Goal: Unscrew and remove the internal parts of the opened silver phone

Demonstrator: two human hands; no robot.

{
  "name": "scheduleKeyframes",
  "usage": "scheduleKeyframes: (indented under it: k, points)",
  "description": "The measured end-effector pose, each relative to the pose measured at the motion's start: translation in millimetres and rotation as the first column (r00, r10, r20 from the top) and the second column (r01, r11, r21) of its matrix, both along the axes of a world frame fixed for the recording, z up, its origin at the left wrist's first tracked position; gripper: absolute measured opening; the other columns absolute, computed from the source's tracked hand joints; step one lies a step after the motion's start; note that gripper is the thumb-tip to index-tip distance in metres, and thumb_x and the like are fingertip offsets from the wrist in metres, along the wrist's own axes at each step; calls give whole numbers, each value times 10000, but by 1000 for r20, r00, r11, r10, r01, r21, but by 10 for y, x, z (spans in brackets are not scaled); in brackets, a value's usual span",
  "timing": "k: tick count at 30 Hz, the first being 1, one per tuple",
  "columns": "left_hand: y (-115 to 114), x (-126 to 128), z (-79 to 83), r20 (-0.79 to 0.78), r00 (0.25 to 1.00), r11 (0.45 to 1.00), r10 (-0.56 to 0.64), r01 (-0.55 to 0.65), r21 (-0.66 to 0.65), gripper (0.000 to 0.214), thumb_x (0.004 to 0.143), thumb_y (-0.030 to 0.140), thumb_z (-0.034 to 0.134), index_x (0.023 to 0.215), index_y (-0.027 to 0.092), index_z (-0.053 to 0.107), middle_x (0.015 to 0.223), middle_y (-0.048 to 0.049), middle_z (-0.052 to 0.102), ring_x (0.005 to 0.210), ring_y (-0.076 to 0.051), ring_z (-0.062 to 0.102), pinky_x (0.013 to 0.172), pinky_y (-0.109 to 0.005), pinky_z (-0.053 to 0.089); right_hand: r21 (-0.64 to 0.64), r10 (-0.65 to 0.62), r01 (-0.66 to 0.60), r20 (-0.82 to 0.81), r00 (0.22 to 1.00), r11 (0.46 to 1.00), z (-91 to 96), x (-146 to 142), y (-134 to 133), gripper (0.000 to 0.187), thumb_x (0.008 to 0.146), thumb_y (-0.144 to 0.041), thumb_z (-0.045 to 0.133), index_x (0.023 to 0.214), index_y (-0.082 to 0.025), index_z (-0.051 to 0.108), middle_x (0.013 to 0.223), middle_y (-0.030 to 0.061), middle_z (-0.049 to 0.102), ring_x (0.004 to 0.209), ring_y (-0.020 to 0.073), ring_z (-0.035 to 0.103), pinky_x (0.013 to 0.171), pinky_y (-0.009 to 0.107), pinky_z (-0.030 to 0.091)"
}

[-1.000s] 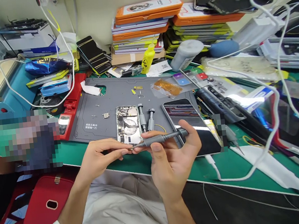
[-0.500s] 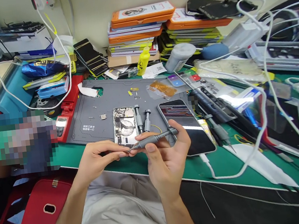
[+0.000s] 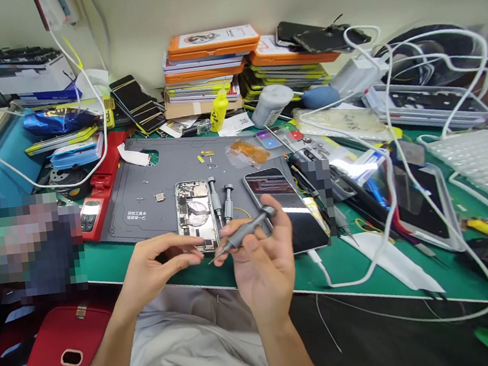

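A slim grey precision screwdriver (image 3: 241,234) lies in my right hand (image 3: 265,268), with its thin tip pointing down and left. The fingers are closed round its handle. My left hand (image 3: 152,270) is beside the tip, its thumb and forefinger a little apart, and I see nothing between them. Just beyond both hands an opened phone (image 3: 197,212) shows its inner parts on a dark grey work mat (image 3: 137,177). Two more grey screwdrivers (image 3: 214,195) lie along its right side. A dark-screened phone (image 3: 282,187) rests farther right, partly behind my right hand.
Small metal parts (image 3: 160,197) lie on the mat. At the back stand stacked orange cases (image 3: 213,42), a yellow bottle (image 3: 219,110) and a grey-white canister (image 3: 272,103). White cables (image 3: 397,189) loop across the right side. A red holder (image 3: 99,190) lies left.
My left fingertips have come away from the screwdriver's tip and parted slightly. The right hand still holds the screwdriver. The camera view has shifted to the right.
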State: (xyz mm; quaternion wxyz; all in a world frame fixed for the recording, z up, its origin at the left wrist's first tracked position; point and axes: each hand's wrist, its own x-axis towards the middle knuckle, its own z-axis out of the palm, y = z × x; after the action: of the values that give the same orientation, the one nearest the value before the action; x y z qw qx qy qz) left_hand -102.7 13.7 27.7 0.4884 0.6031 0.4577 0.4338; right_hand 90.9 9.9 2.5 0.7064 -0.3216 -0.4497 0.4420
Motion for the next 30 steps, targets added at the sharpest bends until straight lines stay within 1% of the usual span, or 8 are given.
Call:
scheduleKeyframes:
  k: [2,4,7,11,18,22,26,30]
  points:
    - [-11,12,-16,25,994,992,111,-109,-68,305,1056,505,792,997,215,866,798,-36,824,650,-126,684,608,-211,543,103,-142,134,79,987,986,31,67,21,547,1136,-236,573,1652,-390,477,1021,15,761,688,135,729,558,259,689]
    - [-15,18,-32,75,981,980,181,-173,-99,401,1089,564,724,939,198,786,708,-10,759,576,-103,593,545,-202,474,265,-280,222,209,937,938,54,133,60,655,1083,-160,641,1671,-391,469,1038,23,742,792,153,753,582,257,700]
    - [-11,17,-49,130,974,980,183,-170,-107,438,1092,607,700,944,195,719,666,11,706,557,-99,550,529,-211,430,435,-354,168,392,849,885,32,185,133,800,1017,-81,701,1703,-380,417,1083,36,702,865,166,776,630,278,725]
    - [-9,16,-52,112,984,984,141,-127,-126,440,1107,614,670,974,197,704,683,13,700,577,-104,559,543,-224,423,410,-289,65,513,808,910,-63,170,169,765,1032,-48,656,1689,-351,406,1101,48,685,914,174,785,697,303,744]
    - [-25,26,-33,101,989,986,107,-93,-137,420,1117,599,659,972,206,696,702,16,701,609,-108,570,572,-226,449,391,-231,-9,562,794,920,-132,150,125,750,1038,-50,640,1689,-336,401,1149,61,691,965,190,793,739,335,759]
    - [-36,25,-35,99,991,987,93,-79,-141,405,1124,586,654,981,210,698,720,15,705,643,-113,591,600,-226,472,384,-240,1,575,782,923,-151,125,125,742,1034,-53,653,1684,-332,429,1191,77,691,988,191,792,692,301,746]
    - [-44,25,-42,105,991,987,88,-72,-142,399,1131,579,645,985,211,698,728,14,705,652,-114,598,608,-226,477,393,-274,10,621,734,919,-164,115,121,756,1045,-65,651,1706,-336,402,1177,82,745,980,210,808,727,353,755]
    - [-39,34,-37,107,991,988,85,-70,-140,402,1129,582,645,989,209,699,728,12,703,652,-118,599,607,-229,477,448,-313,-22,658,685,894,-130,155,133,761,1052,-101,683,1723,-322,399,1254,109,798,986,223,827,738,359,744]
